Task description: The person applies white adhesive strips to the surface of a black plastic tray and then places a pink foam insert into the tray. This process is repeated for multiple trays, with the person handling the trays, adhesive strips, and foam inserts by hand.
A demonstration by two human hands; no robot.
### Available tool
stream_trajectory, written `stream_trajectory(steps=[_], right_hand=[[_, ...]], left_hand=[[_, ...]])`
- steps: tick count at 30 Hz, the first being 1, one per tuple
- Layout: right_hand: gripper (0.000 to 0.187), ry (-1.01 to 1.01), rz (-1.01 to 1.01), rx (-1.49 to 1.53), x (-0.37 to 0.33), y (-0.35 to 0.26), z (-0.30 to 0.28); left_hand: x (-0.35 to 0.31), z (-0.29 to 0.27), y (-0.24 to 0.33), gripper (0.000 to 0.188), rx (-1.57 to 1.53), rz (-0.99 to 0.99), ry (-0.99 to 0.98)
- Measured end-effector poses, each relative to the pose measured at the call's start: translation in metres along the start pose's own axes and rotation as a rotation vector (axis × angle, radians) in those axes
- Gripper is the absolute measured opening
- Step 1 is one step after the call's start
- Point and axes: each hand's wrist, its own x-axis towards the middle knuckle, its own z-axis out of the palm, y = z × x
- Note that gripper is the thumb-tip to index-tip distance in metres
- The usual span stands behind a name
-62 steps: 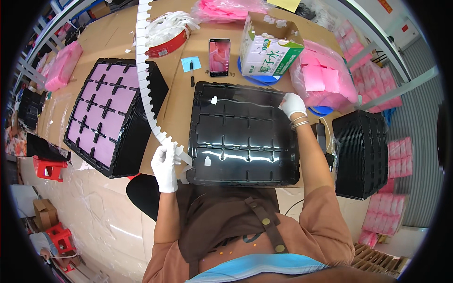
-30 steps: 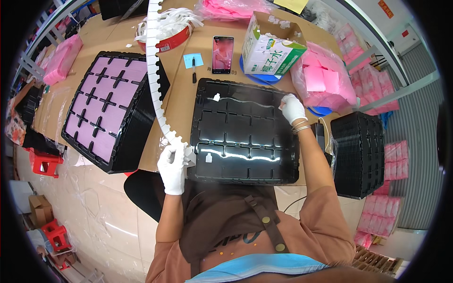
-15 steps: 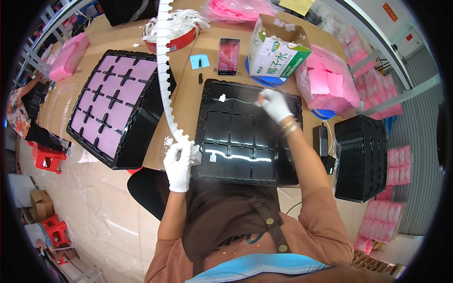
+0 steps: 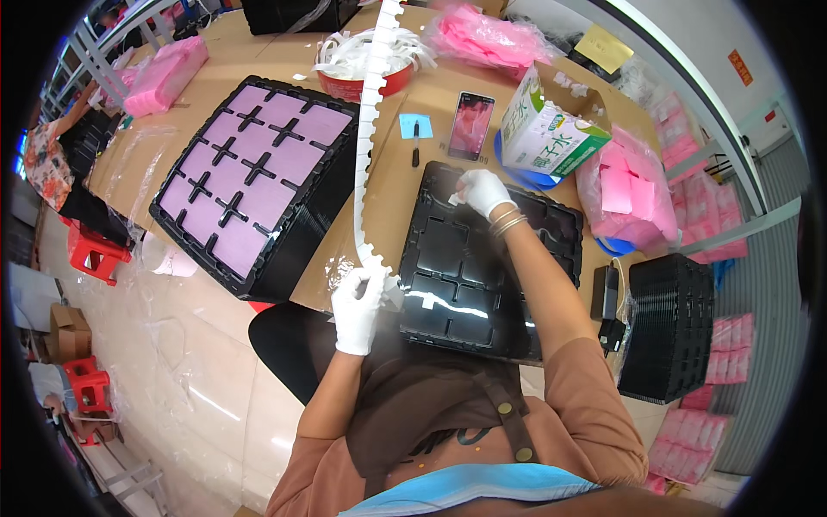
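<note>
My gloved left hand (image 4: 359, 303) was closed around the near end of a long white notched strip (image 4: 368, 146), which ran away from it across the worktop (image 4: 392, 185). My right hand (image 4: 484, 191) pinched a small white piece over the black tray's (image 4: 457, 267) far corner.

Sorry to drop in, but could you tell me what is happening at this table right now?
A seated person in white gloves works over a black compartment tray. The left hand grips the near end of a long white notched strip that runs up across the table toward a red bowl of white strips. The right hand presses a small white piece at the tray's far edge. A second tray, holding pink sheets, lies to the left.
</note>
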Motion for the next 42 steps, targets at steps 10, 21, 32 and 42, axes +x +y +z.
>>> stream_trajectory(steps=[10,21,32,42], right_hand=[[0.016,0.162,0.114,-0.399,-0.009,-0.046,0.013],[0.002,0.295,-0.082,-0.004,-0.062,-0.047,0.014],[0.011,-0.101,-0.171,-0.018,-0.177,-0.082,0.055],[0.008,-0.279,-0.029,0.176,-0.166,-0.076,0.053]], left_hand=[[0.001,-0.003,-0.002,0.014,-0.043,0.030,0.005],[-0.002,-0.013,-0.003,0.019,-0.053,-0.029,0.013],[-0.001,-0.013,-0.005,0.013,-0.037,0.039,0.009],[-0.005,-0.017,-0.003,0.012,-0.036,0.069,0.026]])
